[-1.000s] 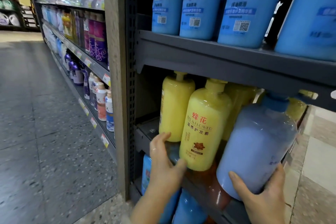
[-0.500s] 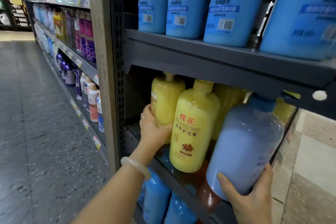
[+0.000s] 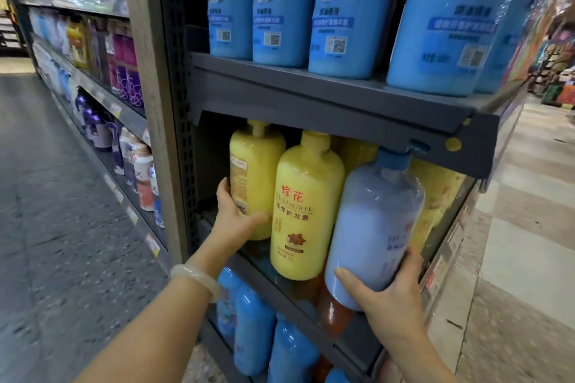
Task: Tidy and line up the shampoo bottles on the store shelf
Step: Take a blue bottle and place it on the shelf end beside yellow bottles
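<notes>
Fingers of the left hand (image 3: 234, 218) have climbed to clasp the rear yellow bottle (image 3: 255, 179), likely to straighten it; the right hand (image 3: 392, 295) still grips the lavender bottle (image 3: 375, 227).

The middle shelf bay is tight; the upper shelf's grey front lip (image 3: 336, 102) hangs low, and the pump tops of the yellow bottles reach up behind it; the lavender bottle (image 3: 373, 227) leans across the right part of the opening, its cap touching that lip; the front yellow bottle (image 3: 306, 205) blocks the centre; the rear yellow bottle (image 3: 256, 177) stands further in; a dark gap stays open between it and the perforated upright (image 3: 180, 102), where the left hand (image 3: 236, 218) reaches in.
</notes>
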`<state>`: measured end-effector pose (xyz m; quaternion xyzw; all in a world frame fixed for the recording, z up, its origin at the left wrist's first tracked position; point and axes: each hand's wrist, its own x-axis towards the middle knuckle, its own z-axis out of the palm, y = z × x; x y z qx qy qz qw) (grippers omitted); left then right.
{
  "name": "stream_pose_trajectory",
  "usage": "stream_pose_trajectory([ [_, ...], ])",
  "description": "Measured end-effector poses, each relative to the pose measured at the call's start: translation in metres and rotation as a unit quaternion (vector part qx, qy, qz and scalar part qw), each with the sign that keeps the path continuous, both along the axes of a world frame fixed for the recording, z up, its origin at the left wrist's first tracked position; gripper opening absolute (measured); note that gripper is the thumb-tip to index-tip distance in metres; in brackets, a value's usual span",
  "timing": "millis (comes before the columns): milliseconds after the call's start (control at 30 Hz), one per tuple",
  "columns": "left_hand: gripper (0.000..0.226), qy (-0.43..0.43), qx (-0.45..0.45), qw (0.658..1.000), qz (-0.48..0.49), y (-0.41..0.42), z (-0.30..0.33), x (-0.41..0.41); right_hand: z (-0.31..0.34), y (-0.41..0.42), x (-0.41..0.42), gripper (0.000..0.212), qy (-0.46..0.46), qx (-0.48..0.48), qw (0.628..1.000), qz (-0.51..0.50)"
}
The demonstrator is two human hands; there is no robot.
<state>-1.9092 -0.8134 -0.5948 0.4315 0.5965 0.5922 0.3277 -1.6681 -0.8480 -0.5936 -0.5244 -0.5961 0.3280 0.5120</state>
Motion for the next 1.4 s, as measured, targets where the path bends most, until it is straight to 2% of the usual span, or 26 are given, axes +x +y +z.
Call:
stream_pose_trajectory([
  [67, 0.101, 0.011, 0.007, 1.0, -0.012, -0.001, 0.003, -0.002, 0.0, 0.0, -0.002, 0.102, 0.007, -0.003, 1.0, -0.005],
  [133, 0.093, 0.028, 0.015, 0.999, 0.018, -0.002, 0.003, 0.0, 0.001, -0.001, -0.006, 0.101, 0.02, -0.008, 1.0, -0.008],
  [300, 0.106, 0.131, -0.007, 0.976, 0.176, 0.001, -0.008, 0.011, 0.002, -0.005, -0.012, 0.104, 0.024, -0.016, 0.999, -0.028],
  [367, 0.114, 0.131, -0.015, 0.98, 0.152, 0.004, -0.012, 0.008, 0.002, -0.006, -0.013, 0.106, 0.019, -0.016, 0.999, -0.03],
  [433, 0.117, 0.093, -0.015, 0.993, 0.067, 0.006, -0.013, -0.002, 0.003, -0.006, -0.013, 0.108, 0.015, -0.012, 0.999, -0.034],
  [533, 0.1, 0.03, -0.002, 1.0, -0.005, 0.002, -0.013, -0.014, 0.003, -0.007, -0.015, 0.109, 0.014, -0.013, 0.999, -0.039],
  [600, 0.094, 0.08, -0.001, 0.994, 0.07, -0.002, -0.013, -0.005, 0.003, -0.008, -0.016, 0.115, 0.017, -0.016, 0.999, -0.038],
  [667, 0.103, 0.167, -0.02, 0.966, 0.197, -0.007, -0.012, 0.011, 0.005, -0.01, -0.018, 0.117, 0.024, -0.016, 0.999, -0.038],
  [700, 0.108, 0.193, -0.034, 0.953, 0.229, -0.008, -0.013, 0.013, 0.006, -0.01, -0.018, 0.116, 0.026, -0.017, 0.999, -0.039],
  [733, 0.111, 0.201, -0.047, 0.954, 0.219, -0.009, -0.012, 0.012, 0.005, -0.009, -0.017, 0.113, 0.027, -0.019, 0.999, -0.041],
  [767, 0.112, 0.179, -0.047, 0.968, 0.169, -0.009, -0.012, 0.005, 0.006, -0.009, -0.016, 0.108, 0.025, -0.019, 0.999, -0.043],
  [833, 0.112, 0.054, -0.032, 0.998, 0.028, -0.012, -0.004, -0.014, 0.005, -0.008, -0.016, 0.105, 0.02, -0.019, 0.998, -0.051],
  [867, 0.111, -0.005, -0.024, 0.999, -0.028, -0.013, 0.001, -0.023, 0.005, -0.008, -0.016, 0.107, 0.02, -0.018, 0.998, -0.054],
  [900, 0.109, -0.027, -0.021, 0.997, -0.062, -0.014, 0.004, -0.031, 0.004, -0.008, -0.017, 0.11, 0.02, -0.017, 0.998, -0.055],
  [933, 0.106, -0.011, -0.024, 0.997, -0.078, -0.013, 0.006, -0.035, 0.005, -0.009, -0.018, 0.111, 0.022, -0.016, 0.998, -0.054],
  [1000, 0.1, 0.027, -0.025, 0.997, -0.061, -0.011, 0.007, -0.03, 0.007, -0.01, -0.019, 0.114, 0.032, -0.016, 0.998, -0.05],
  [1067, 0.101, 0.077, -0.028, 0.996, 0.039, -0.009, 0.002, -0.012, 0.011, -0.013, -0.021, 0.116, 0.037, -0.012, 0.998, -0.046],
  [1133, 0.107, 0.148, -0.034, 0.977, 0.152, -0.007, -0.003, 0.007, 0.013, -0.015, -0.022, 0.114, 0.04, -0.011, 0.998, -0.048],
  [1167, 0.108, 0.162, -0.034, 0.972, 0.168, -0.007, -0.005, 0.011, 0.013, -0.015, -0.022, 0.113, 0.042, -0.013, 0.998, -0.049],
  [1233, 0.104, 0.135, -0.023, 0.984, 0.115, -0.008, -0.009, 0.007, 0.012, -0.013, -0.021, 0.108, 0.041, -0.016, 0.998, -0.051],
  [1300, 0.096, 0.065, -0.012, 0.997, 0.043, -0.01, -0.014, -0.006, 0.009, -0.01, -0.018, 0.11, 0.038, -0.013, 0.998, -0.051],
  [1400, 0.101, 0.014, -0.011, 1.0, -0.024, -0.012, -0.018, -0.021, 0.006, -0.008, -0.017, 0.105, 0.034, -0.014, 0.998, -0.05],
])
